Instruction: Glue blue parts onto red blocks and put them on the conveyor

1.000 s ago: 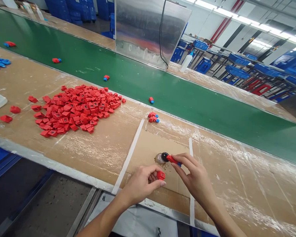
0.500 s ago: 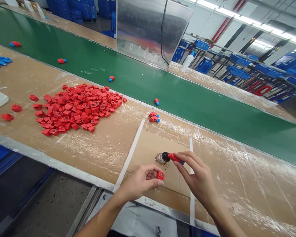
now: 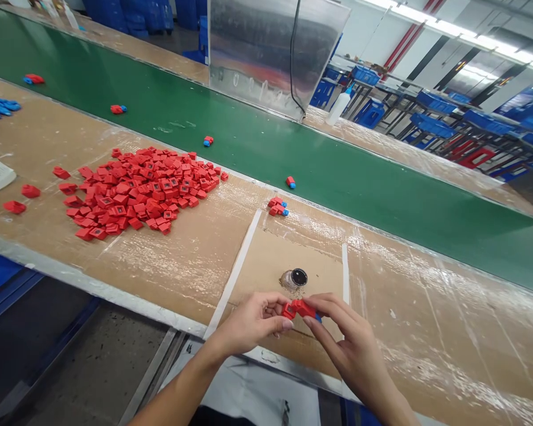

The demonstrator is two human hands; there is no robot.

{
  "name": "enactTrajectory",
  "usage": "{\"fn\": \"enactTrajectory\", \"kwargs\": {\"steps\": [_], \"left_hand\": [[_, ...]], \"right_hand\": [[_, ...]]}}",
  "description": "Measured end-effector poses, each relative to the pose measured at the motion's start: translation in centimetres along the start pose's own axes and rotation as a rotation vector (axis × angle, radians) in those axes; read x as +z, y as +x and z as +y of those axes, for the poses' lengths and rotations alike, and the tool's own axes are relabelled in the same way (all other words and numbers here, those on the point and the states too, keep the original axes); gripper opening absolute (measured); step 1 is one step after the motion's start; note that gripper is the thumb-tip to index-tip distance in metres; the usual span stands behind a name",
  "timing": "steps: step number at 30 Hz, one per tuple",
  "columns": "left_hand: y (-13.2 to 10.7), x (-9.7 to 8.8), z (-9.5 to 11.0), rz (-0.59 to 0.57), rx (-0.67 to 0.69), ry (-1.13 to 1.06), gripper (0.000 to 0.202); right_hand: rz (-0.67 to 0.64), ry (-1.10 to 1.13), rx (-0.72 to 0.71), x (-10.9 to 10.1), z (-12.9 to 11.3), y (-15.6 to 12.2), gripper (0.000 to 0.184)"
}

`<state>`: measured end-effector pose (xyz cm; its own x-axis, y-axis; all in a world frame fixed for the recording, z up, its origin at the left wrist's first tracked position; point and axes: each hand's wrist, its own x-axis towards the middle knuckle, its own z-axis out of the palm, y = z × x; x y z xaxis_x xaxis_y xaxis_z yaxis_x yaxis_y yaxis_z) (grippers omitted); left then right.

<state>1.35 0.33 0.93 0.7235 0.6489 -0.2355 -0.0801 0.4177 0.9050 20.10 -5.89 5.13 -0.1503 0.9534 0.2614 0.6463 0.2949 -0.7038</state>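
Right hand (image 3: 349, 322) just moved from jar (image 3: 293, 278) — I see it pinching red-and-blue piece (image 3: 304, 307), now meeting red block (image 3: 288, 310) pinched in left hand (image 3: 251, 323) above tabletop (image 3: 190, 260) — joining likely underway.

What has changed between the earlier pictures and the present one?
The right hand moved its red-blue part back from the jar to the red block in the left hand; the two seem to touch. The loose parts on the belt moved rightward. Nothing was newly grasped or let go. The jar and red pile stayed in place.
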Motion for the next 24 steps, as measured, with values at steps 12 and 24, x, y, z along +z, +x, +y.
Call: {"fn": "enactTrajectory", "kwargs": {"steps": [12, 24], "left_hand": [[-0.2, 0.0, -0.1, -0.004, -0.009, 0.142, 0.022], [-0.5, -0.1, 0.9, -0.043, -0.024, 0.35, 0.018]], "right_hand": [[-0.089, -0.05, -0.004, 0.5, 0.5, -0.8, 0.015], [-0.141, -0.088, -0.012, 1.1, 0.1, -1.4, 0.017]]}}
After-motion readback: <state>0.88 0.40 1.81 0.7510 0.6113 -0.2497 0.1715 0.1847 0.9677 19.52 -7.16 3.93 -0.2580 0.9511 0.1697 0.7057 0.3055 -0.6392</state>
